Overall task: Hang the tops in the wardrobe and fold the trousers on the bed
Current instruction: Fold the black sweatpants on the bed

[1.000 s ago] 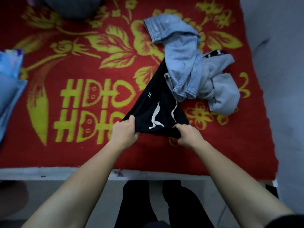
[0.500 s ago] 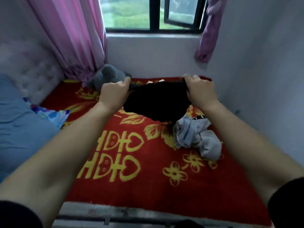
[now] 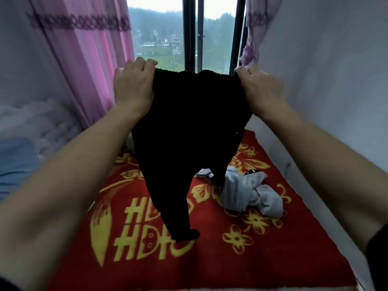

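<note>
Black soft trousers (image 3: 189, 143) hang over red flowery bed (image 3: 262, 259), waistband pinched by left hand (image 3: 132, 89) & right hand (image 3: 260, 89). Legs might twist bc one cuff drags on bed.

Yellow double-happiness motifs, like "HDHO", on red blanket (image 3: 241, 263).
</note>
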The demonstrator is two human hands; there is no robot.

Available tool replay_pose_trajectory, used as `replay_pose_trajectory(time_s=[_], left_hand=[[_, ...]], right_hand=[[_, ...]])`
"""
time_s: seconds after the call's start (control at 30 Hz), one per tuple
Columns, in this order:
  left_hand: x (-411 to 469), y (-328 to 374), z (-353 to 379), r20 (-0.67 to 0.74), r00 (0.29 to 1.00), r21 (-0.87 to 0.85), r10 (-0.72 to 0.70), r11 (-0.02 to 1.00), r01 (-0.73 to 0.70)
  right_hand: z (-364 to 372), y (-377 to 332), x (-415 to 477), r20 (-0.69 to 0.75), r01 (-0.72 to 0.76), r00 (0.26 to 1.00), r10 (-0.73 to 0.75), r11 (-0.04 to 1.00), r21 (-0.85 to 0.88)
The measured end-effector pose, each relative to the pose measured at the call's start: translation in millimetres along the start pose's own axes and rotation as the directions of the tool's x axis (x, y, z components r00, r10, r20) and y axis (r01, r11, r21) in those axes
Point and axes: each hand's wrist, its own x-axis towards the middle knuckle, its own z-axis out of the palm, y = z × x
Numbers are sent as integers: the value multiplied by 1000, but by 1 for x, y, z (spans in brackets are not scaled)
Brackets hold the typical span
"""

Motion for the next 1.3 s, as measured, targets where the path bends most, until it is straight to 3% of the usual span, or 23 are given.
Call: replay_pose_trajectory(time_s=[0.2, 0.3, 0.43, 0.53, 0.63, 0.77, 0.9, 1.0, 1.07, 1.13, 1.2, 1.3], left_hand=[[24, -19, -48, -164, 976, -59, -142, 989, 134], [16, -30, -51, -172, 972, -75, -162, 986, 151], [-26, -42, -18, 26, 997, -72, -75, 995, 76], [-70, -47, 18, 242, 970, -10, -21, 1000, 24], [-108, -52, 53, 363, 932, 52, -16, 999, -3], [-121, -64, 94, 591, 795, 123, -135, 989, 77], [-114, -70, 136, 728, 633, 83, -261, 951, 297], [-102, -71, 176, 770, 553, -63, -318, 824, 563], [-90, -71, 205, 812, 464, -202, -355, 574, 793], [-72, -68, 231, 854, 372, -268, -364, 305, 914], [-48, -69, 253, 826, 391, -329, -407, 217, 919], [5, -83, 271, 583, 617, -407, -528, 467, 785]], right_hand=[[-54, -12, 28, -327, -54, 941, 90, 991, 119], [-60, -22, 34, -345, -72, 929, 137, 978, 195], [-27, -46, 9, -42, -41, 998, 51, 977, 208], [17, -64, -21, 153, 11, 987, -41, 981, 195], [59, -78, -43, 259, 38, 961, -93, 977, 211], [106, -97, -47, 398, -20, 912, -98, 959, 282], [154, -112, -27, 556, -173, 828, -70, 912, 372], [195, -117, -3, 642, -321, 765, -61, 827, 461], [222, -118, 17, 690, -426, 721, -71, 740, 521], [247, -116, 44, 697, -473, 712, -80, 679, 561], [266, -115, 75, 641, -457, 766, -52, 657, 599], [277, -109, 129, 450, -356, 893, 25, 651, 670]])
